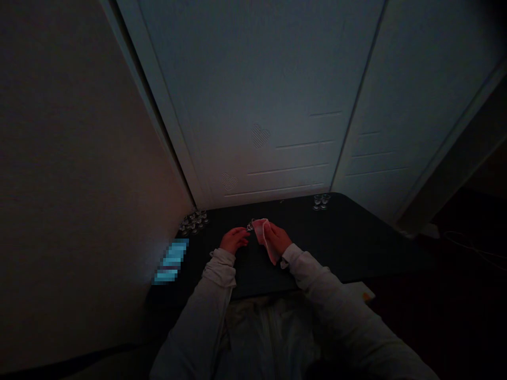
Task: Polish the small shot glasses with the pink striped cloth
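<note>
A small glass (250, 226) is held between the two hands, at the fingertips of the left hand (235, 240), which are drawn together on it. In this dim light, whether the stem or the foot is pinched cannot be made out. A pink cloth (260, 231) is clamped in the right hand (279, 238), with one edge brought up against the glass and a loose corner hung below the fingers.

For clean handling, the glass is best steadied low by the left fingertips, so that the bowl is left free for the cloth. Light, even pressure should be applied from the right hand, since a thin stem could be snapped by a twist. The hanging corner would be better gathered into the right palm, to be kept from snagging.

More glasses (194, 221) are clustered beyond the left hand, to its left, and a pair of glasses (321, 201) is stood well beyond the right hand, to its right. Wide sweeps of either forearm are best avoided over the dark table (325, 243) beneath both hands.
</note>
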`<state>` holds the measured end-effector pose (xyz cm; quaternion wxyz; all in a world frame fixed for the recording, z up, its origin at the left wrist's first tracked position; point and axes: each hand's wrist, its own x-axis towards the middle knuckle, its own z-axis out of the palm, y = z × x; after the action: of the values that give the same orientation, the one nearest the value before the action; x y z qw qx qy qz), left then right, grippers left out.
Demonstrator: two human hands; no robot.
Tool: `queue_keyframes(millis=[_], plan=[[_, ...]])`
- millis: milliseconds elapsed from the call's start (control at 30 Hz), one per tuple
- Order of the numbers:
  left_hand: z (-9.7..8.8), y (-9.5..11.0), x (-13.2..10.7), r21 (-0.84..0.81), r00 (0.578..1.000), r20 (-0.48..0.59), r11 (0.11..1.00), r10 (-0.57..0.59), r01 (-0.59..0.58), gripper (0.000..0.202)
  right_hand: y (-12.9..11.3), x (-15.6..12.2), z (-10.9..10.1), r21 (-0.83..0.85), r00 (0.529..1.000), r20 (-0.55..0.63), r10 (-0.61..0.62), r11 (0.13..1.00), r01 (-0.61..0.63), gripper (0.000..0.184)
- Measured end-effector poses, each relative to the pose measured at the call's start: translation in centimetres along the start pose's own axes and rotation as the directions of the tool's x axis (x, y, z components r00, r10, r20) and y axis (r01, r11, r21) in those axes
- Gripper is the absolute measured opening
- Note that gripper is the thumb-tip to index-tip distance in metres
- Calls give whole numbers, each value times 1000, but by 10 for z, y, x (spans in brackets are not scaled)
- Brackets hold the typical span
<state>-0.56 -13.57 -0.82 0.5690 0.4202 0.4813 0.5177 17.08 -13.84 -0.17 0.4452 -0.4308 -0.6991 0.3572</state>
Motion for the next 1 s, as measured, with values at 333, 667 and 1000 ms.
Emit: queue_keyframes(millis=[333, 667, 1000], plan=[[14, -1, 3, 174, 998, -18, 983, 59, -55, 32, 9, 4, 10, 41, 997, 70, -38, 999, 35, 45], [26, -6, 2, 184, 995, 16, 978, 101, -103, 27, 9, 8, 15, 255, 998, 41, -40, 967, 29, 41], [16, -5, 3, 80, 989, -19, 986, 145, -143, 32, 16, 14, 15, 177, 995, -33, -94, 979, 98, 35]])
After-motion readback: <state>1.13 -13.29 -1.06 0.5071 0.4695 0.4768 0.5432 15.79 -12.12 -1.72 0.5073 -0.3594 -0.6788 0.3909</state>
